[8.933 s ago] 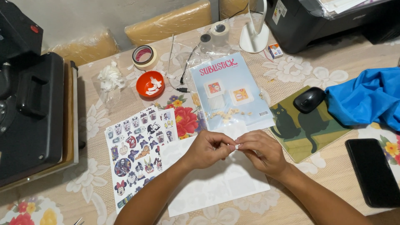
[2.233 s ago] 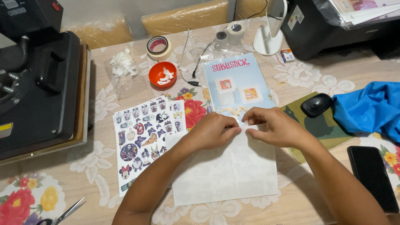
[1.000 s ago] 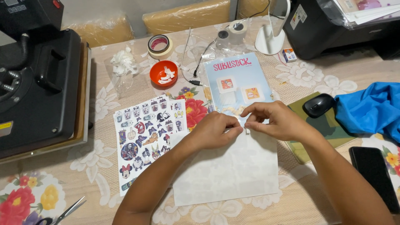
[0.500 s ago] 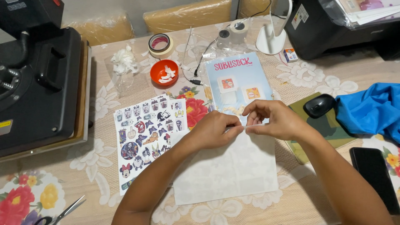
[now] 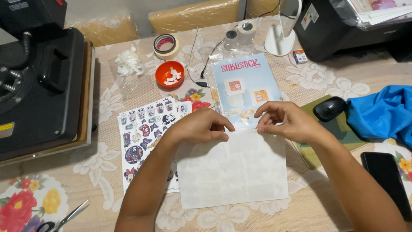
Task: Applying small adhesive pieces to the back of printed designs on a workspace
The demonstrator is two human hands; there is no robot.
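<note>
Both hands meet at the top edge of the white sheet, which lies flat in the lower middle of the frame, overlapping the printed sticker sheet to its left. The left hand rests knuckles-up on the upper left corner, fingers curled down onto the paper's edge. The right hand pinches near the upper right corner, thumb and forefinger closed on something at the edge. By the look of it, a layer or a bit of tape is being worked along that top edge, and the next move calls for a steady pinch while the other hand keeps the sheet from sliding on the floral tablecloth.

What sits between the right fingertips is too small to make out. The left fingertips are hidden under the hand. The scissors at lower left and the black phone at right are cut off by the frame
</note>
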